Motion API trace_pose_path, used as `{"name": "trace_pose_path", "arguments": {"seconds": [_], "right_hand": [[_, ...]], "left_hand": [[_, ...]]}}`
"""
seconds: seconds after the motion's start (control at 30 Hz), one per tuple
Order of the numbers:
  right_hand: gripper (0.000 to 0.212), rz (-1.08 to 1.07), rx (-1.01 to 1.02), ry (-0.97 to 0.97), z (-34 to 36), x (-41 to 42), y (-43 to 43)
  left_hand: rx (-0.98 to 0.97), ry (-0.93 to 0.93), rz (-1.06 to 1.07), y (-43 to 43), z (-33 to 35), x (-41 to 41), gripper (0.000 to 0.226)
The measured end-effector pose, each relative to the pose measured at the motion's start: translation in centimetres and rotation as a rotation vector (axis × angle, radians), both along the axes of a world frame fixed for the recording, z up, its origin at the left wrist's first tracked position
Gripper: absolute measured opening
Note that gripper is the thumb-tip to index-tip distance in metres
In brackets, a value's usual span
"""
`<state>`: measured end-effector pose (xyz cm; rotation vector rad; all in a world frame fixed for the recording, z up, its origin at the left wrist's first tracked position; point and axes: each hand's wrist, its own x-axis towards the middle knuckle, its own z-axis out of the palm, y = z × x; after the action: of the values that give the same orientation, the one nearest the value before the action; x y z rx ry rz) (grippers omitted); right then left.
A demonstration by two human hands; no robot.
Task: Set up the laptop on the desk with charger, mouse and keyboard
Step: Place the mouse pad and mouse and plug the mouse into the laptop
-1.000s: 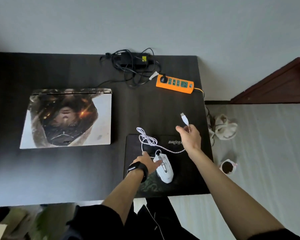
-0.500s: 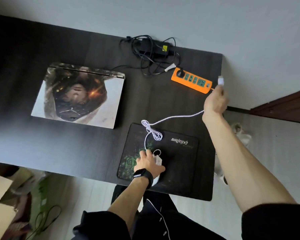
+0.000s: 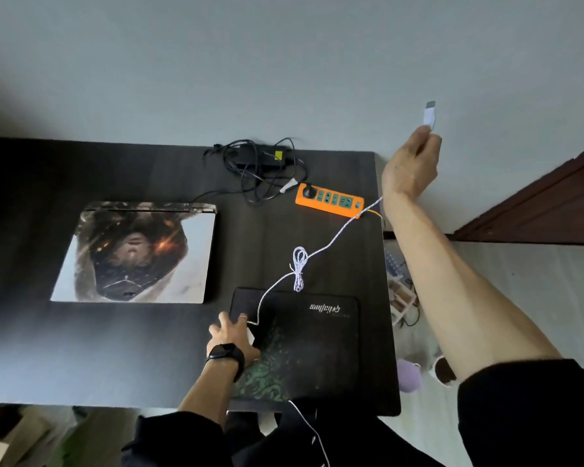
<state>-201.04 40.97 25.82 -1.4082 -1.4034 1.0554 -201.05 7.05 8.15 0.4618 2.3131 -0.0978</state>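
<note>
USB plug (image 3: 430, 113) pinched in raised right hand (image 3: 410, 166), mouse (image 3: 250, 336) under flat left hand (image 3: 231, 336)

Black table (image 3: 81, 348), orange power strip (image 3: 329, 201) with green sockets, white braided cable (image 3: 331, 245), black mouse pad (image 3: 317, 348) patterned green, and picture-printed laptop (image 3: 135, 252) lid.

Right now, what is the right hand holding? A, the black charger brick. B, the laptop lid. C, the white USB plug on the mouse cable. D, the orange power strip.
C: the right hand pinches the white USB plug up in the air past the desk's right edge, and the mouse cable runs from it down toward the mouse pad.
</note>
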Motion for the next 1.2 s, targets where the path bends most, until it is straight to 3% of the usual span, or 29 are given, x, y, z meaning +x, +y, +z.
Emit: {"name": "trace_pose_path", "arguments": {"seconds": [0.07, 0.2, 0.3, 0.37, 0.47, 0.57, 0.67, 0.73, 0.9, 0.97, 1.07, 1.2], "right_hand": [[0.032, 0.091, 0.062, -0.109, 0.4, 0.0, -0.1], [0.033, 0.473, 0.098, -0.568, -3.7, 0.7, -1.8], [0.041, 0.803, -0.107, -0.95, -9.3, 3.3, -5.4], [0.039, 1.014, -0.347, -1.036, -12.8, 5.7, -8.5], [0.036, 1.048, -0.684, -0.957, -17.0, 7.8, -12.7], [0.032, 0.857, -1.065, -0.642, -20.1, 7.8, -15.7], [0.025, 0.801, -1.252, -0.456, -21.7, 7.2, -18.3], [0.018, 0.778, -1.207, -0.407, -22.2, 6.8, -19.4], [0.013, 0.716, -0.678, -0.615, -21.2, 5.9, -18.0], [0.013, 0.837, -0.58, -0.836, -20.9, 5.6, -16.3], [0.028, 1.161, -0.601, -1.229, -19.6, 5.4, -14.0], [0.041, 1.264, -0.458, -1.352, -18.2, 5.4, -11.9]], "left_hand": [[0.056, -0.026, 0.05, 0.9, 0.6, -0.7, 0.07], [0.183, -0.069, 0.039, 3.8, 1.0, -0.4, 0.062], [0.222, -0.09, 0.019, 4.6, 0.5, 0.4, 0.062], [0.223, -0.097, 0.004, 4.3, 0.0, 0.9, 0.063], [0.221, -0.101, 0.013, 2.7, -0.6, 1.4, 0.065], [0.242, -0.129, 0.035, 1.3, -1.0, 1.7, 0.069], [0.266, -0.146, 0.083, 0.7, -1.1, 1.9, 0.07], [0.255, -0.135, 0.092, 0.4, -1.2, 2.1, 0.067], [0.177, -0.121, 0.079, 1.1, -1.3, 2.8, 0.068], [0.162, -0.128, 0.11, 1.8, -1.7, 3.1, 0.073], [0.196, -0.147, 0.22, 2.1, -2.4, 3.3, 0.076], [0.253, -0.16, 0.276, 2.1, -3.0, 3.1, 0.073]]}}
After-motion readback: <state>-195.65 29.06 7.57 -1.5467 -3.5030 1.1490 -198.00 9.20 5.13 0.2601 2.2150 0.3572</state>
